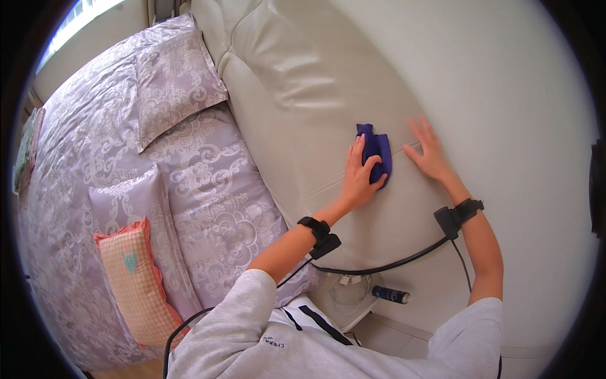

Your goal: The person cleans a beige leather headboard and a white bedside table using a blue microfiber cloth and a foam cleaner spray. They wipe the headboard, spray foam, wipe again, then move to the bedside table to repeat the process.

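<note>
My left hand (pixel 358 177) grips a dark blue cloth (pixel 384 150) and presses it flat against a beige, leather-like padded headboard (pixel 289 137). Its thumb and fingers are bent over the cloth's near side. To the right, my right hand (pixel 430 154) is slightly blurred, its fingers spread and nothing in it. It is over the headboard's upper edge, beside the pale wall (pixel 511 104); whether it touches either surface I cannot tell. Soft creases run across the headboard's padding, and a stitched seam passes under the cloth.
A bed with a lilac patterned cover (pixel 222 189) lies to the left, with a lilac pillow (pixel 182 85) and a small checked pillow (pixel 130 279). Below the headboard, a nightstand (pixel 348 315) bears white cables and a dark spray can (pixel 391 294). Black cables trail from my wrist straps.
</note>
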{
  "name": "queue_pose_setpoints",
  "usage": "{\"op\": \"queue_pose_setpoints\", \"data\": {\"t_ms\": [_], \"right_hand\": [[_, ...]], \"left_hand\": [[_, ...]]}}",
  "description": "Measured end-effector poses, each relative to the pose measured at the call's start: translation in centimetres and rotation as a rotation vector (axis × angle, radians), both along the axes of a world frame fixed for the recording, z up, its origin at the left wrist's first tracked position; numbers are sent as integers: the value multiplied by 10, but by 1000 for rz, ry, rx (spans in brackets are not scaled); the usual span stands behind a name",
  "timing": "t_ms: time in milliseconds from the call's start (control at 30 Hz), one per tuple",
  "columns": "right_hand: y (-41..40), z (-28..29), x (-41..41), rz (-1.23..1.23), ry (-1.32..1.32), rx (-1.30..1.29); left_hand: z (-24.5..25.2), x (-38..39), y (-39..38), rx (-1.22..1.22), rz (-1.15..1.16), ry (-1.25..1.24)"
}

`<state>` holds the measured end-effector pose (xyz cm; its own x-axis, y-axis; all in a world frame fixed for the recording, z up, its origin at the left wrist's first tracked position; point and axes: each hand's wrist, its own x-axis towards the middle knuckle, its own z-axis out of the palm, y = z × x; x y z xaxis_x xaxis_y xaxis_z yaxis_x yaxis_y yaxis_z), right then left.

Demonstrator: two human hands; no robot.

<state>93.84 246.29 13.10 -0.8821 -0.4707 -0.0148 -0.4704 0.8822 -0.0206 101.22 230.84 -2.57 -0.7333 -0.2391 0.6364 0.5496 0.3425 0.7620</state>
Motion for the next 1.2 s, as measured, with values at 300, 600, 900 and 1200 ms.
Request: {"op": "queue_pose_setpoints", "data": {"t_ms": [300, 600, 900, 1200], "right_hand": [[-2, 1, -20, 5, -138, 254], [-2, -4, -23, 28, -105, 262], [13, -18, -27, 29, 27, 274], [-30, -30, 51, -100, 221, -178]], "left_hand": [[-65, -166, -164, -366, 16, 55], [-51, -353, -276, 341, 298, -328], [-40, -133, -122, 130, -211, -76], [-25, 121, -8, -45, -659, -231]]}}
